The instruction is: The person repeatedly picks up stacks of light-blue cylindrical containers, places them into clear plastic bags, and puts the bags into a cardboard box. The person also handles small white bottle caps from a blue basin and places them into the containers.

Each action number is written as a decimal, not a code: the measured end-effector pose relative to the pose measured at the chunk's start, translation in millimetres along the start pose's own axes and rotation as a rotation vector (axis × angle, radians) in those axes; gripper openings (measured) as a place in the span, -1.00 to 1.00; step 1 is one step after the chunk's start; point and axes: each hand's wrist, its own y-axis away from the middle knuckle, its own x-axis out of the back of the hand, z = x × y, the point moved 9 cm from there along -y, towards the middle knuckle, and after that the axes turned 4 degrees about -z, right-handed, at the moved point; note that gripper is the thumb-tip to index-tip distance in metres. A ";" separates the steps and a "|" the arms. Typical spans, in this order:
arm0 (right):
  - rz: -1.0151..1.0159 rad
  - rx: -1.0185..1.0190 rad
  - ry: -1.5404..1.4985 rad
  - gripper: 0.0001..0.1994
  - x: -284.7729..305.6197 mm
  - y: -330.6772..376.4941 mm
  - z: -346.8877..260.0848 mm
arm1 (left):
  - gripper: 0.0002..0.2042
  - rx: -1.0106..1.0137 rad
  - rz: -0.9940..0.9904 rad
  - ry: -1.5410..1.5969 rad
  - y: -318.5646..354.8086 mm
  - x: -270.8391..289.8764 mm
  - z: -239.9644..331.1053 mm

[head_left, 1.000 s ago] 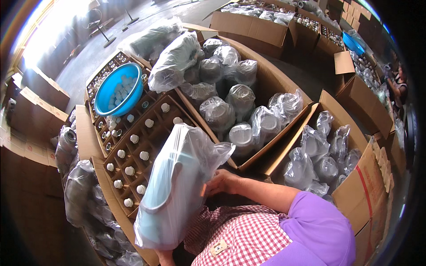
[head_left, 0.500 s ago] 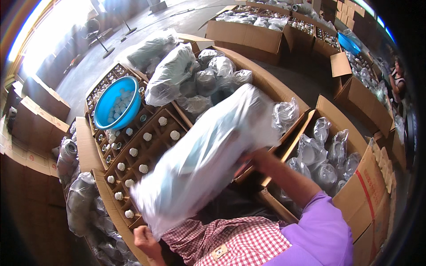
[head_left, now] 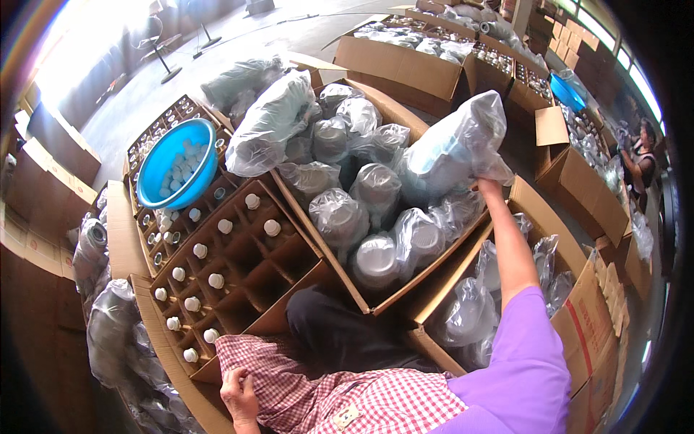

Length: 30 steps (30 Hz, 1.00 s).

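Note:
My right hand (head_left: 490, 184) is stretched forward and grips the end of a long clear plastic bag of stacked pale lids (head_left: 452, 150), held over the far right of a big cardboard box (head_left: 435, 249) full of similar bagged stacks. My left hand (head_left: 240, 395) rests low at my lap, fingers pinching the red checked cloth (head_left: 347, 394). In front of my left hand stands a divided carton (head_left: 238, 271) with white-capped bottles in its cells.
A blue plastic basin (head_left: 177, 163) of white caps sits on a second bottle carton at the left. More open boxes of bagged goods stand at the right (head_left: 578, 318) and at the back (head_left: 405, 61). Another person (head_left: 640, 155) is at the far right.
The bag was at my lap a second ago, held upright; my right hand has swung it up, forward and right over the big box. My left hand has let go and dropped to the checked cloth.

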 end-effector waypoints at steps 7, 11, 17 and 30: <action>-0.254 0.256 0.570 -0.68 -102.5 -23.3 44.0 | -0.83 0.114 -0.040 0.029 1.2 -9.0 -22.1; -0.549 -0.071 0.567 -0.60 -164.4 -0.2 82.0 | -0.84 0.202 -0.004 0.015 10.1 5.4 -25.8; -0.848 -0.442 0.618 -0.56 -169.6 19.9 96.2 | -0.87 0.334 0.031 -0.036 19.3 15.9 -47.4; -0.978 -0.556 -0.369 -0.78 -209.4 143.7 -149.0 | -0.89 0.077 0.069 0.070 -20.5 -17.9 -22.3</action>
